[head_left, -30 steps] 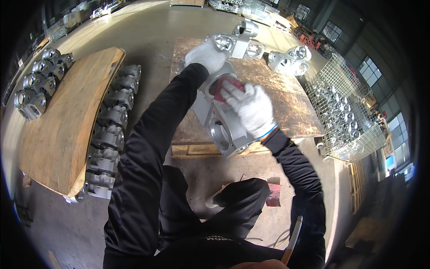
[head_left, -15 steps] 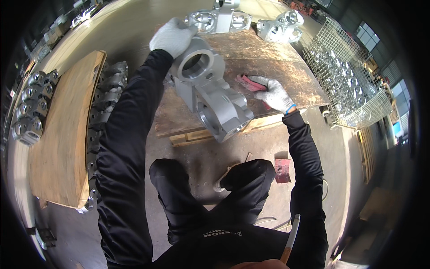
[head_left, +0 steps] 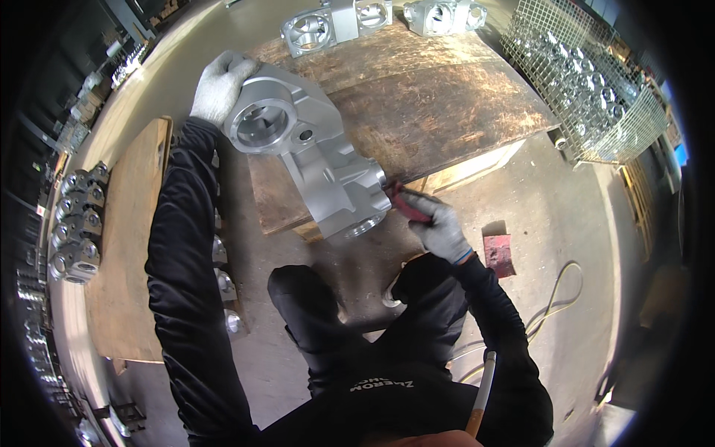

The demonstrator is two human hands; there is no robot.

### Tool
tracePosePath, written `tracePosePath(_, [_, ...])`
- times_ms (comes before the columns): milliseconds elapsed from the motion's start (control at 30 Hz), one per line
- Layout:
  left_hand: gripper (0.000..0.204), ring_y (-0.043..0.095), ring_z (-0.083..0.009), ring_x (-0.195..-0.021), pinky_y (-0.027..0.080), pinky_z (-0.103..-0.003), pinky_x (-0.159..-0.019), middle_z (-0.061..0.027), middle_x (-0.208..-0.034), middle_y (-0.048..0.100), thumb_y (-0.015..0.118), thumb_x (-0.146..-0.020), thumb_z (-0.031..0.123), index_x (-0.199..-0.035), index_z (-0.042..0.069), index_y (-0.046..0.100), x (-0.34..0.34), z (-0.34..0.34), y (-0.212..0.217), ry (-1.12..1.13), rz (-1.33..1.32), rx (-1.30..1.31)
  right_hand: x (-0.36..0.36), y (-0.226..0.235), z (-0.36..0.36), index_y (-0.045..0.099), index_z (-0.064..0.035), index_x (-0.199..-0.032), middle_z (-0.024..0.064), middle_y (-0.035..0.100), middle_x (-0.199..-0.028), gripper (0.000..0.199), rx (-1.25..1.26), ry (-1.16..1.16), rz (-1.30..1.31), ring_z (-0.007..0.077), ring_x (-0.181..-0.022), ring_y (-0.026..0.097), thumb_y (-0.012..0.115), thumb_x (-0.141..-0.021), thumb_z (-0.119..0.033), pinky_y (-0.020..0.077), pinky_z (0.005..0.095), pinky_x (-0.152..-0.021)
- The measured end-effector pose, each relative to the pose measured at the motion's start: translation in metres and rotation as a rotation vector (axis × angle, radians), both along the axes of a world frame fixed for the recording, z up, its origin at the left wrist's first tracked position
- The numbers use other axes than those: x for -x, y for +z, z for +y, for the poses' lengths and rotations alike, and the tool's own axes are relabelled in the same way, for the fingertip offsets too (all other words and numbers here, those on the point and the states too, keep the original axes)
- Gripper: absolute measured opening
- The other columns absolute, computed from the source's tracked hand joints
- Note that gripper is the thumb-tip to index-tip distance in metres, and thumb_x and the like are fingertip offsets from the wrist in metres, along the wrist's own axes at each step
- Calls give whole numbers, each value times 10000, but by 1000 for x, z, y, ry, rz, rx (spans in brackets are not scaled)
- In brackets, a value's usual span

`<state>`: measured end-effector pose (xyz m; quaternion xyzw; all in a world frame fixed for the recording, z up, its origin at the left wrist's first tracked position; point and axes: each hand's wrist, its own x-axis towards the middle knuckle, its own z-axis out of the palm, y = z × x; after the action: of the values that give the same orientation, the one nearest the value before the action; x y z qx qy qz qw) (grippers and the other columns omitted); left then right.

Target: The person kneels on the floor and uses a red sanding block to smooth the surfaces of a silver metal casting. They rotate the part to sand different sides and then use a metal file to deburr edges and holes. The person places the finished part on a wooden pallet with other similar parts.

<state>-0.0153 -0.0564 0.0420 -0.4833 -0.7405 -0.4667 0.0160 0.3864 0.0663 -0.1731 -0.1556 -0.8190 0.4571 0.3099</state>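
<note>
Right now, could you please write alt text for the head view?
A gloved left hand steadies a large grey metal casting tilted over a wooden pallet, while the right hand presses a red pad to its lower end. More castings lie nearby.

Bench [head_left: 447, 112] middle bare, open to reach. Far edge blocked by two grey castings [head_left: 335, 22]. Wire basket [head_left: 588, 89] closes right side. Large casting [head_left: 313, 164] overhangs near edge; castings row [head_left: 74, 223] lines left board [head_left: 126, 246].

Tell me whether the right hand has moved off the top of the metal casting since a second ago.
Yes. The right hand has come off the metal casting to its lower end, near the wooden table's front edge, holding a red pad.
</note>
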Motion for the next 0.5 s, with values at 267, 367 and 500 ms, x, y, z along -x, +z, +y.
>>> tracePosePath(267, [291,679,-171,-876,532,-317,-832,-111,-931,741,751,-924,263,-1043,-2,736,6,3,-4,91,-65,12,83,2,73,720,32,-1128,73,720,-892,353,657,208,-184,162,-833,674,680,-865,-200,527,293,-760])
tracePosePath(367, [248,679,-172,-874,531,-314,-829,-112,-933,748,731,-927,231,-1014,-1,742,8,4,-4,69,-72,-12,67,-15,62,736,23,-1096,91,743,-901,358,589,195,-234,183,-865,717,690,-842,-225,559,321,-765])
tracePosePath(500, [196,619,-124,-825,511,-298,-779,-56,-870,700,721,-930,181,-970,-11,725,7,4,-5,75,-27,-29,14,-12,51,733,39,-1236,137,765,-1015,477,745,109,-166,186,-944,719,729,-795,-141,564,309,-874])
